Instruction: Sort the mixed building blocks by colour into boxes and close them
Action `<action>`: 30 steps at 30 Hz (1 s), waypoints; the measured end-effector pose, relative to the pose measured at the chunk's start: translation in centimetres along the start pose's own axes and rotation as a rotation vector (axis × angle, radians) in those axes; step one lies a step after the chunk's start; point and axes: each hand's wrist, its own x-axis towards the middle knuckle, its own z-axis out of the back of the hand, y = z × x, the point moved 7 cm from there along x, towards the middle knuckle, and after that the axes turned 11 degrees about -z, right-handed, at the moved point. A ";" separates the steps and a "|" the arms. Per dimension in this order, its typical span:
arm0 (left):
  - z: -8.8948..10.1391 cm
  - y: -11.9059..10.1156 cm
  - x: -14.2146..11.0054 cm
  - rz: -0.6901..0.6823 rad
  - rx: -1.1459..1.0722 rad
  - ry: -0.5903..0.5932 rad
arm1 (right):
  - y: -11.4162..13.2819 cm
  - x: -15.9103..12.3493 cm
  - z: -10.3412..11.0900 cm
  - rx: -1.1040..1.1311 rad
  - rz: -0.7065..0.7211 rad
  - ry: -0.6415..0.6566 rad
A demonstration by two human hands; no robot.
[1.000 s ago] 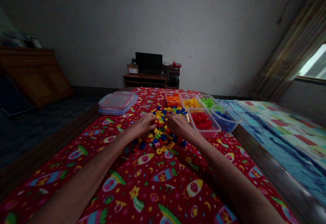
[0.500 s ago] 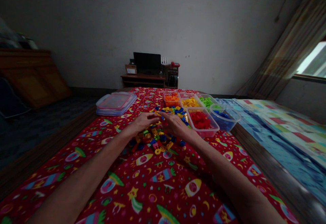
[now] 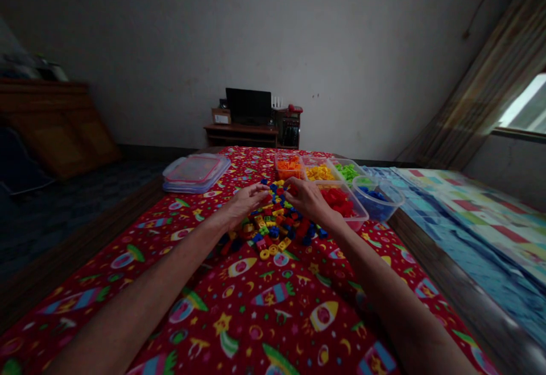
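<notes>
A heap of small plastic toy bricks [image 3: 273, 230] in yellow, blue, red and green lies on the red patterned tablecloth [image 3: 264, 318]. Over the left side of the heap is my left hand [image 3: 245, 201], its fingers bent together near some red bricks. What they hold, if anything, is too small to make out. My right hand [image 3: 307, 197] hovers over the right side, thumb and fingers drawn into a pinch, with a touch of red by the tips. Just right of it stands a clear tub of red pieces [image 3: 356, 215], partly covered by the hand.
Behind are tubs of orange pieces [image 3: 289, 167], yellow pieces [image 3: 319, 173] and green pieces [image 3: 347, 171]. A round tub of blue pieces [image 3: 379, 204] stands at the right. Stacked lids [image 3: 196, 173] lie at the left. A bed [image 3: 460, 221] adjoins the table's right edge.
My hands have drawn apart: the right one has shifted right, towards the red tub, and now pinches. More of the middle of the brick heap shows between them.
</notes>
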 end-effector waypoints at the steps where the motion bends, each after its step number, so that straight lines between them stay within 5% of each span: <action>1: -0.1 0.0 0.0 0.006 -0.016 0.003 | 0.1 0.0 -0.2 -0.001 -0.002 0.024; 6: -0.8 0.2 -0.1 0.015 0.002 0.050 | 2.0 -1.1 -1.9 -0.011 0.131 0.190; 17: -1.7 0.9 -0.3 -0.052 0.159 0.158 | 2.0 -0.8 -2.3 0.095 0.115 0.267; 21: -1.8 0.4 -0.3 -0.009 0.163 0.139 | 2.2 -0.8 -1.8 0.044 0.107 0.195; 25: 0.5 -2.0 0.5 -0.109 0.330 0.138 | -0.2 0.0 1.5 -0.082 0.029 0.066; 30: 6.7 -4.0 2.0 -0.269 0.972 0.092 | -6.3 0.6 6.8 -0.379 -0.236 0.014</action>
